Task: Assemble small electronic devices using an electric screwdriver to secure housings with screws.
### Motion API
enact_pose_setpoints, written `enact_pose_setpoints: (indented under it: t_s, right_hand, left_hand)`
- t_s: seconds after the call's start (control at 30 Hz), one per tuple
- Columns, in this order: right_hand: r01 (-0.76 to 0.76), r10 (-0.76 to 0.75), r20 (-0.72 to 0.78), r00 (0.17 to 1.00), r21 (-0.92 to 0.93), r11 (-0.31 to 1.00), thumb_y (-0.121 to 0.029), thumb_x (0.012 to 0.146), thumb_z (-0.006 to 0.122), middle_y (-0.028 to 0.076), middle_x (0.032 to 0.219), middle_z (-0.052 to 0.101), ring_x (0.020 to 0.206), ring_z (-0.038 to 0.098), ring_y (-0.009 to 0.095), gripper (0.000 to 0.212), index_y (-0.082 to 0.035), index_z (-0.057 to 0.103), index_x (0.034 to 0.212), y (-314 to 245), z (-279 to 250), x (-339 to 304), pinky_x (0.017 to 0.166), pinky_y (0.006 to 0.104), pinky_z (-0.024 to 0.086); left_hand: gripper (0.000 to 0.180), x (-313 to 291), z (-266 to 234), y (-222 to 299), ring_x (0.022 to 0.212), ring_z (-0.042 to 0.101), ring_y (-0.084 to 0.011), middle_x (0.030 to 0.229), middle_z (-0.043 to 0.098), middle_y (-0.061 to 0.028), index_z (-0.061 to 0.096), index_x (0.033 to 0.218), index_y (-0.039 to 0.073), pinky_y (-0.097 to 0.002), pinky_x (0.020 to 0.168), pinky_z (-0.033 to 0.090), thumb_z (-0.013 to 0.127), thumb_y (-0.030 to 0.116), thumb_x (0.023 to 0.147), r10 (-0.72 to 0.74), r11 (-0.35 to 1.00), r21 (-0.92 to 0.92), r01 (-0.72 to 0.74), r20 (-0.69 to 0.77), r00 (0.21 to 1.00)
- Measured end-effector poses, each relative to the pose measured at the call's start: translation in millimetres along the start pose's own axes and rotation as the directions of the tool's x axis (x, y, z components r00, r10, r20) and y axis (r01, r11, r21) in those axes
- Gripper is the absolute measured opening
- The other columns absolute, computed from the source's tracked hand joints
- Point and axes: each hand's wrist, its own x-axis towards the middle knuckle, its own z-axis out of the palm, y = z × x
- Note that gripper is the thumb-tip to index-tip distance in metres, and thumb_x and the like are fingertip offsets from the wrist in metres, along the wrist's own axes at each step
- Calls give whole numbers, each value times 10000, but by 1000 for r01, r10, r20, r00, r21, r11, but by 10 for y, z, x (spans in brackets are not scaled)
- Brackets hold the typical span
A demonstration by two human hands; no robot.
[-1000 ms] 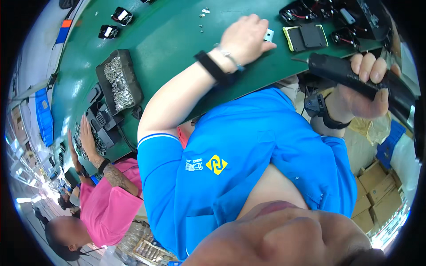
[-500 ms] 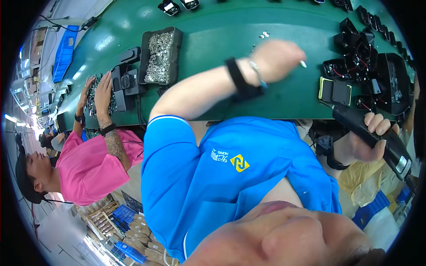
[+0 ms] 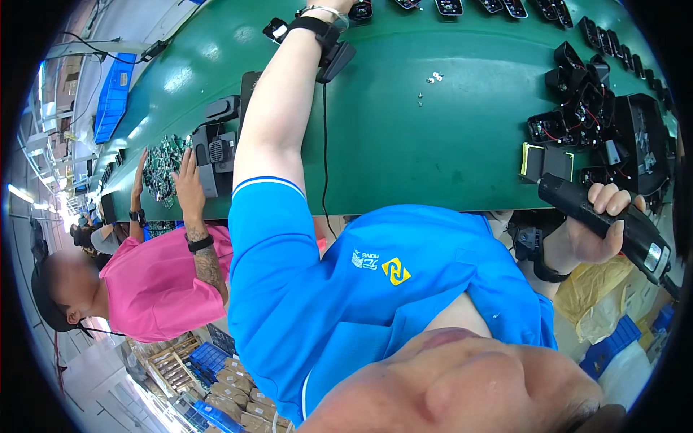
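Green and shiny, a long work table (image 3: 382, 144) fills the top of the view. Take the middle of the view as the middle of a clock. A co-worker in a pink shirt (image 3: 159, 281) is between 8 and 9 o'clock, near a heap of green circuit boards (image 3: 160, 173). At 3 o'clock, the right hand (image 3: 599, 231) has its fingers curled round a black power screwdriver (image 3: 577, 209). The tool's nose points to 10 o'clock. At 12 o'clock, the left hand (image 3: 336, 4) is mostly cut off by the top edge, so I cannot tell how open it is or if it has anything. One black case (image 3: 360, 12) is just beside it. Small silver metal bits (image 3: 435, 76) lie at 1 o'clock, and a heap of black cases with red wires (image 3: 577, 108) is at 2 o'clock.

To reach well, I think the left arm should go slowly and bump no cases. The right hand should grip the tool firmly, with its nose away from the body and the wires.
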Motion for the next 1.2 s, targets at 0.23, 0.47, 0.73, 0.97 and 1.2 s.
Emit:
enact_pose_setpoints:
  t_s: [0.23,0.47,0.73,0.97,1.2]
  right_hand:
    - [-20,20,1,1000,1,1000,-112,733,498,74,736,434,648,402,159,424,-38,360,1127,2,-26,13,620,302,341]
    - [-44,44,10,999,0,999,-110,726,491,72,741,434,652,398,158,437,-44,349,1134,72,21,20,628,303,339]
    - [-54,54,20,998,1,999,-116,727,495,71,741,439,653,407,157,429,-49,352,1126,66,50,20,626,304,341]
    - [-57,57,36,998,-3,998,-106,729,493,72,744,454,655,432,158,411,-53,359,1114,44,80,13,619,299,346]
    - [-51,50,54,997,14,999,-120,732,490,71,747,441,645,412,154,416,-49,360,1120,-10,70,-31,608,294,338]
  left_hand:
    - [205,14,119,-25,652,597,-256,674,607,-147,661,713,60,-340,624,452,640,260,675,-8,998,-55,13,100,995]
    - [210,-60,130,50,723,568,-321,726,594,-166,605,715,25,-379,651,444,639,220,645,-26,999,17,27,-64,998]
    - [291,-4,191,-170,855,530,-353,883,562,-207,550,905,15,-382,736,430,585,154,651,100,992,-72,-107,-91,991]
    - [560,-220,76,-5,943,464,-354,992,494,-198,469,984,-3,-375,809,396,703,222,527,365,931,19,-365,7,931]
    - [541,-364,39,95,884,527,-325,949,543,-212,497,964,-25,-358,783,423,688,299,575,140,988,-41,-150,-187,972]
